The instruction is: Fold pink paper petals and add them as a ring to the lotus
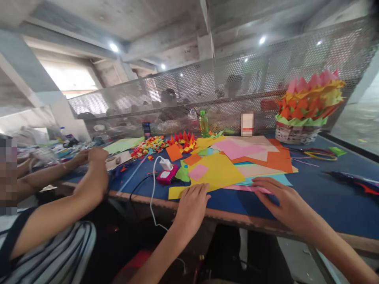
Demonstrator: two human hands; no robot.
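Observation:
My left hand (194, 205) lies flat with fingers stretched out on the near corner of a yellow paper sheet (211, 173) on the blue table (325, 197). My right hand (281, 199) rests open, fingers spread, on the edge of a pink sheet (245, 188) at the bottom of a pile of coloured papers (257, 157). A small pink square (197, 172) lies on the yellow sheet. Neither hand grips anything.
A co-worker's arm (74, 197) reaches over the table at my left. A pink device (166, 176) with white charger and cable sits near the yellow sheet. Folded paper pieces (151, 145), a green bottle (203, 123) and a basket with a paper flower (308, 106) stand by the mesh screen.

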